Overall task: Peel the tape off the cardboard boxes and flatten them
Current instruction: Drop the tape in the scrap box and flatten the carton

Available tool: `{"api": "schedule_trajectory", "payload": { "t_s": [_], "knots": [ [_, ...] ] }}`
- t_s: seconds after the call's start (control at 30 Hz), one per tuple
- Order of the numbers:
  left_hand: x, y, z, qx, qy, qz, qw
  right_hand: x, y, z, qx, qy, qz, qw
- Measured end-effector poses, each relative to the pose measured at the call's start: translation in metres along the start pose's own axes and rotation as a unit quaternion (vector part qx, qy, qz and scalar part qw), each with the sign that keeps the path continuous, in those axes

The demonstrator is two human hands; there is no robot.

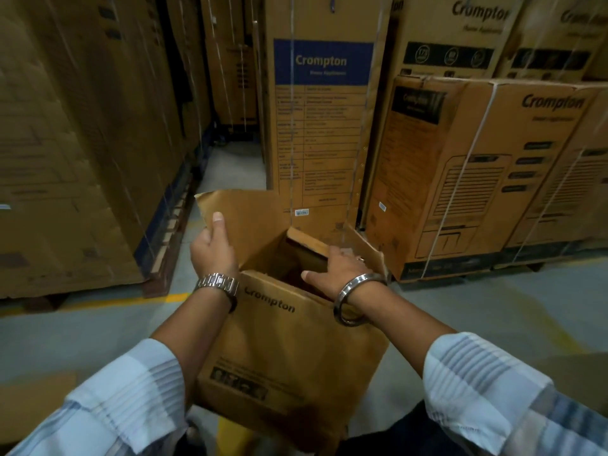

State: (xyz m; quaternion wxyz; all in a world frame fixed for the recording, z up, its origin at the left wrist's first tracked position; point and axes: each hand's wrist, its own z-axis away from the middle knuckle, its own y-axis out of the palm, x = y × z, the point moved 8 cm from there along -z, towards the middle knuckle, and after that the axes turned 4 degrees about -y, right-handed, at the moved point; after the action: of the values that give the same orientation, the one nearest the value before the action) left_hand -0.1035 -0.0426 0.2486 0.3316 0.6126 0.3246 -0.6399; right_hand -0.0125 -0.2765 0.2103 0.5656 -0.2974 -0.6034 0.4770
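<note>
One cardboard box (289, 340) stands open in front of the person, over the near middle of the grey floor (460, 307). Its bottom is out of sight, so I cannot tell whether it rests on the floor. The near wall bears one "Crompton" print, and three flaps show at the open top: one large flap (243, 212) raised at the far left, one small flap (307, 241) at the far side, and one flap (365, 250) folded outward on the right.

Two hands are on the box. The left hand (214, 251) pinches the large flap, thumb pressed on its inner face and fingers hidden behind it. The right hand (342, 266) lies palm down where the small flap meets the right one, thumb spread over the opening. Its fingers are slightly bent over the edge, but I cannot tell whether they clasp it. The left wrist carries one metal watch (218, 286), the right wrist one metal bangle (353, 296), and one ring shows on a right finger. Both sleeves are pale striped cloth.

Along the floor's far edge stands one tall carton (322, 126) with a blue panel. To its right are one low strapped carton (493, 176) and two more (460, 34) above it. A wall of cartons (82, 143) lines the left edge, too blurred to count. One yellow line (138, 301) crosses the floor at the left.
</note>
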Motion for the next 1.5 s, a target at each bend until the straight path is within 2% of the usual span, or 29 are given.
{"api": "schedule_trajectory", "payload": {
  "t_s": [0.1,0.17,0.27,0.33,0.4,0.5,0.53,0.57,0.7,0.87,0.93,1.03,1.07,1.13,1.2,1.23,1.3,1.33,1.43,1.5],
  "knots": [
    [-0.016,0.009,0.013,0.028,-0.003,0.081,0.996,-0.016,-0.002,0.001,0.02,0.025,-0.03,0.999],
    [-0.026,0.02,0.021,0.079,0.022,0.113,0.99,-0.022,-0.007,0.004,0.037,0.038,-0.138,0.989],
    [-0.048,0.035,0.042,0.158,0.089,0.121,0.976,-0.027,-0.019,0.004,0.017,0.054,-0.324,0.944],
    [-0.064,0.04,0.056,0.192,0.128,0.123,0.965,-0.024,-0.029,0.005,0.018,0.065,-0.455,0.888],
    [-0.076,0.043,0.066,0.225,0.154,0.125,0.954,-0.02,-0.04,-0.001,0.021,0.064,-0.602,0.795],
    [-0.086,0.045,0.073,0.255,0.167,0.128,0.944,-0.02,-0.06,-0.006,0.014,0.081,-0.749,0.658],
    [-0.087,0.044,0.074,0.26,0.163,0.129,0.943,-0.024,-0.062,-0.008,0.005,0.098,-0.775,0.625],
    [-0.087,0.043,0.073,0.266,0.154,0.134,0.942,-0.03,-0.064,-0.01,-0.006,0.111,-0.785,0.61],
    [-0.074,0.046,0.064,0.302,0.064,0.17,0.936,-0.045,-0.074,-0.015,-0.048,0.105,-0.772,0.625],
    [-0.053,0.054,0.055,0.34,-0.038,0.202,0.917,-0.045,-0.093,-0.019,-0.099,0.085,-0.78,0.613],
    [-0.045,0.054,0.049,0.351,-0.058,0.2,0.913,-0.048,-0.102,-0.022,-0.13,0.078,-0.782,0.605],
    [-0.041,0.054,0.044,0.368,-0.054,0.21,0.904,-0.048,-0.119,-0.023,-0.175,0.061,-0.763,0.619],
    [-0.039,0.052,0.04,0.365,-0.045,0.197,0.909,-0.046,-0.124,-0.024,-0.184,0.051,-0.76,0.621],
    [-0.036,0.046,0.027,0.32,-0.009,0.112,0.941,-0.04,-0.131,-0.026,-0.191,0.025,-0.758,0.623],
    [-0.038,0.035,0.01,0.241,0.048,-0.031,0.969,-0.032,-0.135,-0.027,-0.192,-0.004,-0.751,0.632],
    [-0.044,0.033,0.005,0.212,0.089,-0.11,0.967,-0.027,-0.136,-0.026,-0.194,-0.017,-0.743,0.641],
    [-0.063,0.037,0.007,0.19,0.19,-0.234,0.934,-0.016,-0.135,-0.021,-0.212,-0.037,-0.704,0.677],
    [-0.075,0.044,0.014,0.197,0.238,-0.259,0.915,-0.009,-0.134,-0.016,-0.225,-0.05,-0.678,0.698],
    [-0.113,0.072,0.05,0.273,0.33,-0.233,0.873,0.014,-0.123,-0.003,-0.245,-0.104,-0.565,0.781],
    [-0.131,0.091,0.072,0.336,0.326,-0.21,0.858,0.031,-0.11,0.01,-0.227,-0.159,-0.498,0.822]
  ]
}}
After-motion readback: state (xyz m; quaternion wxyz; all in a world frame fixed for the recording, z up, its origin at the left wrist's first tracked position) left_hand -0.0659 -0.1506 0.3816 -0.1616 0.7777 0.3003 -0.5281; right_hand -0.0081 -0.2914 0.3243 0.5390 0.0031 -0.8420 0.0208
